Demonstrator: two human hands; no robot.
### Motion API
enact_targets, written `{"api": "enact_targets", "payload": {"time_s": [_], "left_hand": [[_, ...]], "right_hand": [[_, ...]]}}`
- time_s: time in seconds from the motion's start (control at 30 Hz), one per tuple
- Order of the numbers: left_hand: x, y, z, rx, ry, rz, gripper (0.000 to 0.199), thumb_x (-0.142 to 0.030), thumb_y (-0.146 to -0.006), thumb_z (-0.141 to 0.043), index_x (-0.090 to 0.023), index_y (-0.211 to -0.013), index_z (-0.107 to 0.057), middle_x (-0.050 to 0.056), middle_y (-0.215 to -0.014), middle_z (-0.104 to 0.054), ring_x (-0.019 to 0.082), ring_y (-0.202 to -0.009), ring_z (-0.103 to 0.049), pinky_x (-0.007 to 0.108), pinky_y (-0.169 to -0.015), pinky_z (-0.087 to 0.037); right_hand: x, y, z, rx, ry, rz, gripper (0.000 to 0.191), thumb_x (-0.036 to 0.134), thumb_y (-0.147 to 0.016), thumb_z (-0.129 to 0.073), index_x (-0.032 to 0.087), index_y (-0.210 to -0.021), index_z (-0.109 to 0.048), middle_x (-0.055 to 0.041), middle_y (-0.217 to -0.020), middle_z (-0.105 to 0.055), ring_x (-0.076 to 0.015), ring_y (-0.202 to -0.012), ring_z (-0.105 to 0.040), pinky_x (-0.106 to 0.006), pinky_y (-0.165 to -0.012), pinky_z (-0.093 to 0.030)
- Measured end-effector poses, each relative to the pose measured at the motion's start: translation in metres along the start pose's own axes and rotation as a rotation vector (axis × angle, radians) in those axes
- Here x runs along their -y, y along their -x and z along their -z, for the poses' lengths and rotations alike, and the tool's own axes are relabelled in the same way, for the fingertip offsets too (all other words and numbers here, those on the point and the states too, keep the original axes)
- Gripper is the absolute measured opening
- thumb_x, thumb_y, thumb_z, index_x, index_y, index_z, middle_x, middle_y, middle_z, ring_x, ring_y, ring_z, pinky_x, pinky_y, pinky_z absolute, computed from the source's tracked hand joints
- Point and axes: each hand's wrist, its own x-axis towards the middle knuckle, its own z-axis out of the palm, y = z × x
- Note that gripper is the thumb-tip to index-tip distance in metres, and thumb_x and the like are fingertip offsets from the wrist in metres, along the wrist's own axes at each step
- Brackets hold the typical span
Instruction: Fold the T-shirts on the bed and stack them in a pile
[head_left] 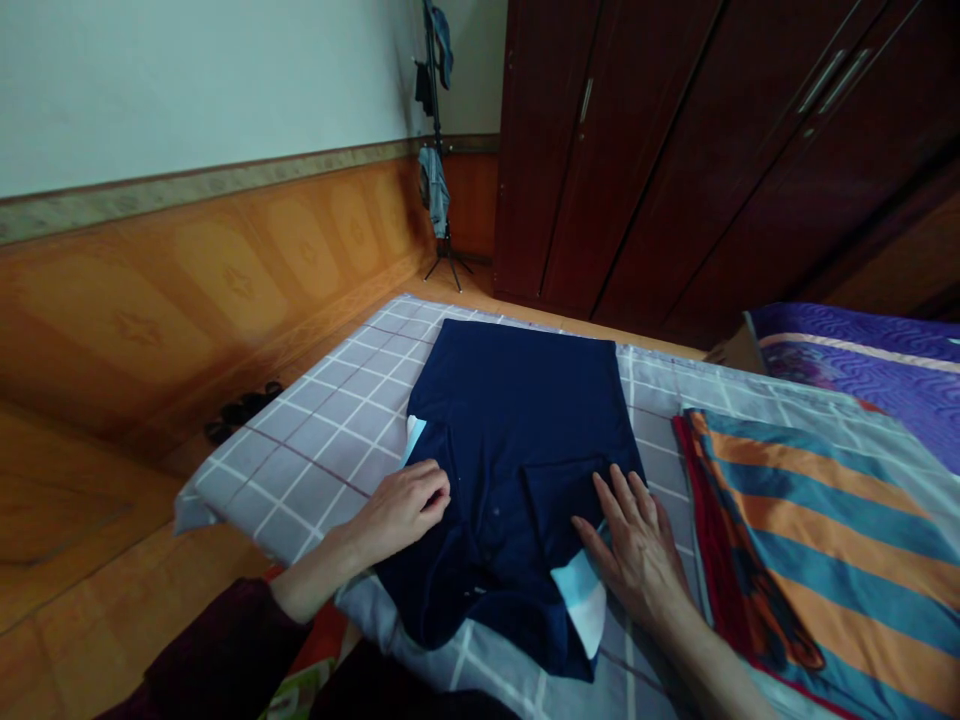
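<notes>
A navy polo shirt (510, 450) lies folded on a grey checked bedsheet (322, 450), with pale blue lining showing at its side and lower edges. My left hand (401, 510) rests curled at the shirt's left edge, and its fingertips are hidden against the cloth. My right hand (634, 545) lies flat on the shirt's lower right part, with fingers spread and holding nothing. My dark maroon sleeve (217, 660) covers the left forearm at the bottom of the view.
A folded orange, teal and red striped cloth (825, 530) lies right of the shirt. A purple bedspread (862, 380) and cardboard box (739, 350) sit beyond it. A dark wardrobe (675, 150), clothes stand (435, 150) and dark slippers (240, 412) stand around the bed.
</notes>
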Motion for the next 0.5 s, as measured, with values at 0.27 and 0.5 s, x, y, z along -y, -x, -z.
{"api": "enact_targets", "payload": {"time_s": [0.27,0.5], "left_hand": [[0.013,-0.013,-0.024,0.030,-0.056,-0.070,0.061,-0.043,-0.094,-0.041,-0.017,-0.146,-0.023,0.011,-0.154,-0.020,0.025,-0.142,-0.014,0.048,-0.115,-0.014],[0.001,0.037,0.012,0.078,0.275,-0.163,0.062,-0.056,-0.085,-0.052,-0.025,-0.137,-0.042,0.008,-0.145,-0.040,0.025,-0.136,-0.031,0.044,-0.111,-0.030]], "right_hand": [[-0.002,-0.003,0.004,-0.001,-0.043,0.014,0.061,0.052,-0.090,-0.037,0.007,-0.129,-0.051,-0.0206,-0.141,-0.041,-0.0360,-0.135,-0.026,-0.056,-0.102,-0.032],[0.040,0.013,0.050,0.120,-0.221,0.235,0.054,0.051,-0.086,-0.052,0.017,-0.128,-0.053,-0.0137,-0.143,-0.040,-0.0343,-0.136,-0.026,-0.057,-0.099,-0.040]]}}
